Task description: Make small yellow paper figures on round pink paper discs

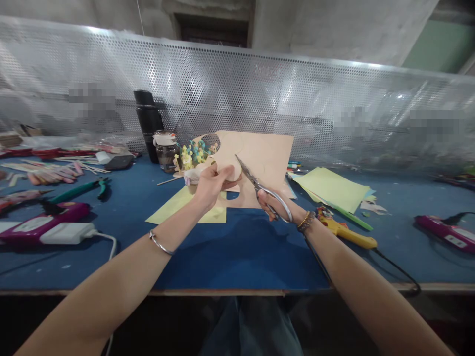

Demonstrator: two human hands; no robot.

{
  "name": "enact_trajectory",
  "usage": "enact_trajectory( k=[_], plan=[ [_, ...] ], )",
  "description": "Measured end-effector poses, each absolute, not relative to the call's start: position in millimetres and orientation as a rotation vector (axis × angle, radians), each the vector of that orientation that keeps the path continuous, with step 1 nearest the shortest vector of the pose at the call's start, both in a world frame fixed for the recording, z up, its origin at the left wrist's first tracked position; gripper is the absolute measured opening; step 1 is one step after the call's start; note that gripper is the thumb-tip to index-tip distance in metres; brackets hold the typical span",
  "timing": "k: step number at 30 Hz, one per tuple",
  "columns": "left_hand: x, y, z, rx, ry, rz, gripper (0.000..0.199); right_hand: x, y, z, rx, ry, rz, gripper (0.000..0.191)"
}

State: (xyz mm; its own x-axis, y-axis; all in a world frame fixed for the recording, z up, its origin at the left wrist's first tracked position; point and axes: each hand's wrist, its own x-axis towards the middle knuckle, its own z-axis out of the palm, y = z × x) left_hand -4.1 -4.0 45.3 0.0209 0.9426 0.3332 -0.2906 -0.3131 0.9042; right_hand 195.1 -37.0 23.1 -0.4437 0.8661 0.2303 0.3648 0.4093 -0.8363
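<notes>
Pinched in my left hand [211,187] is a small pale round piece of paper or card [236,172]; the fingers partly cover it. My right hand [276,205] has its fingers through the handles of metal scissors [251,177], whose blades point up and left beside the round piece. Whether the blades touch it I cannot tell. Behind both hands stands a large beige sheet [272,153] with rounded cut-outs along its edges. Yellow and blue paper-like flowers [196,152] sit just behind my left hand, and a yellow sheet [185,207] lies below it.
A black bottle [146,123] and a lidded jar [166,151] stand at the back left. Pliers [76,190] and a purple power strip [55,222] lie left. On the right are yellow paper sheets [332,187], a yellow glue gun [351,235] with its cord, and another power strip [447,232].
</notes>
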Motion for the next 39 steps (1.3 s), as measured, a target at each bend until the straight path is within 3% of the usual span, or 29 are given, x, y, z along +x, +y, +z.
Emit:
enact_trajectory(
  k=[39],
  plan=[
    [-8.5,0.9,45.0,1.292,0.733,1.559,0.029,197.6,-36.5,22.1,-1.054,-1.985,0.978,0.042]
  ],
)
